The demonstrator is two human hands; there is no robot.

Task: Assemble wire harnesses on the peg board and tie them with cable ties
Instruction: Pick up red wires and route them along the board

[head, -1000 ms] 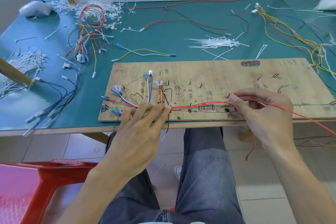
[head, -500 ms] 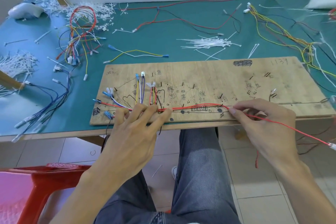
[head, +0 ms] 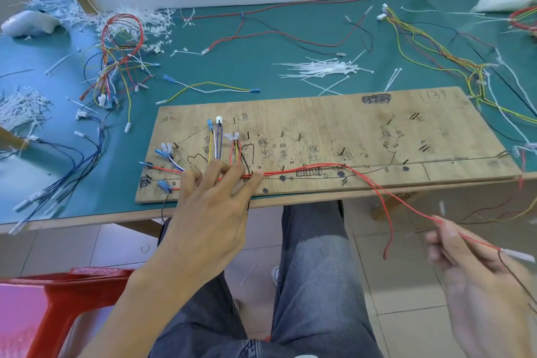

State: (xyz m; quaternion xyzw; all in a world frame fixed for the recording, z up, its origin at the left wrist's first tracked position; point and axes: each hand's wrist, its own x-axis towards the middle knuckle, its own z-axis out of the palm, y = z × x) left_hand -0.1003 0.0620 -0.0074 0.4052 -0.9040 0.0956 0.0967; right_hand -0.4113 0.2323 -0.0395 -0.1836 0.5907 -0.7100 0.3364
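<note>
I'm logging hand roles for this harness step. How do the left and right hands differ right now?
The left hand lies on the peg board; the right hand hangs in the air beyond its near edge. The left hand presses the red wires with straight, spread fingers; the right hand pinches one of them near its white-tipped end. Both work the same red wire run.

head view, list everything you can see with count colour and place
peg board: one, bare wood, table's near edge
red wire: one, red, board front to right hand
cable ties: pile, white, behind board
wire tangle: one, mixed colours, table's far left
blue wires: several, blue, left of board
yellow harness: one, mostly yellow, table's right
table: one, teal top
stool: one, red, lower left
left hand: one, pressing wires on board, fingers straight
right hand: one, blurred, pinching red wire
</note>
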